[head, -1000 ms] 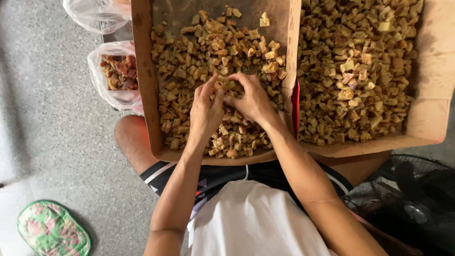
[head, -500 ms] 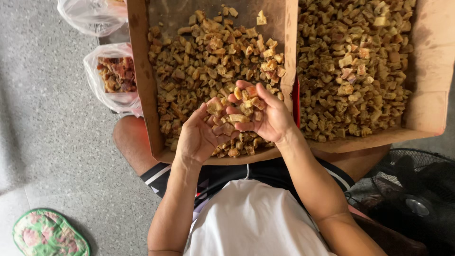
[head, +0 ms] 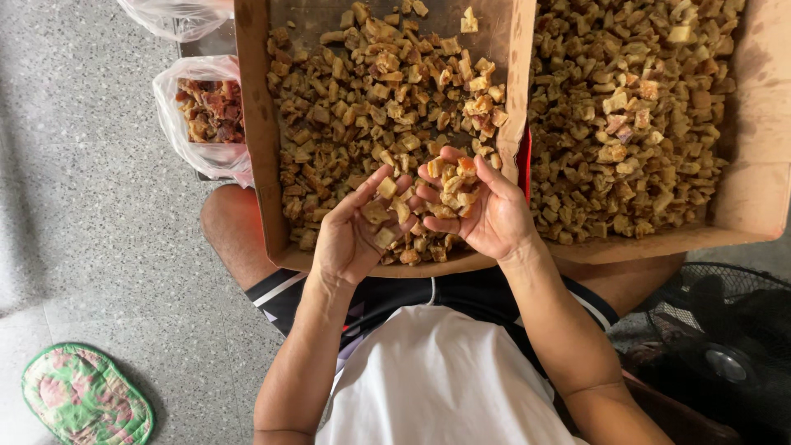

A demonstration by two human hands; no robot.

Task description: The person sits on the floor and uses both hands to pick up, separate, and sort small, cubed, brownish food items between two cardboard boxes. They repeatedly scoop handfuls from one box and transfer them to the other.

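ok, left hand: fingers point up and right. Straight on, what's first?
Probably the right hand, cupped with a heap of brown chunks: the left hand fingertips sit just short of it. Depth is unclear; it might pass underneath.

A clear bag [head: 206, 115] of reddish pieces sits on the grey floor [head: 91, 231]. A green patterned slipper [head: 82, 395] lies nearby. A black fan [head: 725, 346] stands at right.

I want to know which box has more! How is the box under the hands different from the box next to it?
The left box shows bare bottom at its far end; the right box is heaped nearly all over. Both hands, the left hand and right hand, hover palms up over the left box, cupping pieces; none are over the right box. Both are brown cardboard holding small golden-brown chunks.
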